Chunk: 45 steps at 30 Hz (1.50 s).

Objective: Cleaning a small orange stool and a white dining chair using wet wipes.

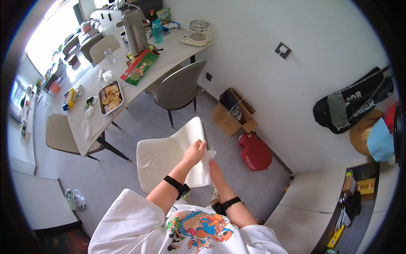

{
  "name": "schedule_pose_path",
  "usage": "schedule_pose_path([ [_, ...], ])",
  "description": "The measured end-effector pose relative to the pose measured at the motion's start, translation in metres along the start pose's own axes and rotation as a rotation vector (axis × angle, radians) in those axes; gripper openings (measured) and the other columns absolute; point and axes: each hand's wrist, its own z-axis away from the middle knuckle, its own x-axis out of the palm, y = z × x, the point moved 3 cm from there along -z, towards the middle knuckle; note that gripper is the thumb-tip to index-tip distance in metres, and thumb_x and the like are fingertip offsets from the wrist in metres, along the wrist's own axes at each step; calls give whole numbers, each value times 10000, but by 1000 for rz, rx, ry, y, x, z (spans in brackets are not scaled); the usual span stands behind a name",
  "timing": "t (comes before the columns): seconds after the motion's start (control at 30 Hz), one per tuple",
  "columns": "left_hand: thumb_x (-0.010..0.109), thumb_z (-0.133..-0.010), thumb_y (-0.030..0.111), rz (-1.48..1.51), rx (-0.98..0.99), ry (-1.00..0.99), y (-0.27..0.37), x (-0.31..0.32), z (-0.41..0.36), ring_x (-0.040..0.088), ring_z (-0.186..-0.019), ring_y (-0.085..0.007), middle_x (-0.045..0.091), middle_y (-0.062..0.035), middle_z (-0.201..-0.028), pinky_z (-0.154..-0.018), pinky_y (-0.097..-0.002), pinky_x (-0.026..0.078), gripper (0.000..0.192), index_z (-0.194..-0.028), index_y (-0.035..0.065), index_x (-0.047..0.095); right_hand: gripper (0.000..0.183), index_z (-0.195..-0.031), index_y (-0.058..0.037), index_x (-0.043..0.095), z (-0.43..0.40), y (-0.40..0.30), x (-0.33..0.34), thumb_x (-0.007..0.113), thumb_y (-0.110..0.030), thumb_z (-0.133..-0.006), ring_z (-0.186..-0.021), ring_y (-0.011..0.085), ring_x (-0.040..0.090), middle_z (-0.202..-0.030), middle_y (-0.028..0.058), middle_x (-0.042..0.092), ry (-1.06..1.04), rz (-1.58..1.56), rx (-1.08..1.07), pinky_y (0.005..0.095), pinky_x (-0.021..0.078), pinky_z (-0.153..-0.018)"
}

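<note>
A white tissue [206, 171] hangs between my two hands, in front of the chair's backrest. My right hand [217, 174] is on its right side, thumb in sight and the other fingers mostly hidden by the tissue. Just up and left of it, my left hand [193, 154] has its fingers curled together beside the tissue's upper edge; whether they pinch it is unclear. Below both hands stands a white padded chair [155, 158]. Each wrist wears a black strap with a small device.
The dining table [136, 92] holds a metal tray [120, 106] of flatbreads, a steel air pot [135, 31], a red-green packet [141, 68] and a glass [109, 55]. A grey chair [182, 85], cardboard box [226, 116] and red bag [255, 154] stand on the floor. Bags hang right.
</note>
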Motion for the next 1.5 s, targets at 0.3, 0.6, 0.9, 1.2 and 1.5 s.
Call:
schedule_pose_path([
  [0.3,654,-833,387,-98,-131,31,18,14,18,515,-1198,-328,547,-232,-1249,-993,-353,400,767,-1393,-33,340,495,-1347,22,428,-156,-69,59,360,-329,-1004,-1159,281,524,-1268,190,544,-232,32,-71,330,406,-974],
  [0.6,707,-706,84,-313,-101,219,7,36,44,396,-1274,-403,382,-272,-1375,-1038,-390,359,995,-1484,57,87,565,-1369,-6,397,-150,-43,64,297,-429,-1007,-1182,214,475,-1303,122,497,-485,-328,275,321,353,-1018],
  [0.9,640,-706,7,-294,-403,202,5,-13,136,549,-1140,-312,572,-191,-1189,-948,-341,427,688,-1352,31,406,585,-1410,21,287,-55,-8,90,283,-408,-1012,-1266,249,378,-1387,162,384,-546,-302,102,334,293,-1058],
  [1.2,685,-672,98,-423,-389,399,-33,-29,119,610,-974,-303,625,-148,-1051,-820,-356,485,521,-1176,57,558,684,-1456,52,106,-10,35,126,306,-413,-997,-1414,333,145,-1522,230,130,-461,-161,66,383,146,-1143],
  [1.5,716,-621,75,-589,-329,418,-38,-24,97,622,-850,-298,624,-134,-926,-758,-343,498,511,-1117,35,600,509,-1422,-28,331,-150,188,164,353,-292,-988,-1360,337,297,-1448,151,373,-686,23,-392,391,210,-1133],
])
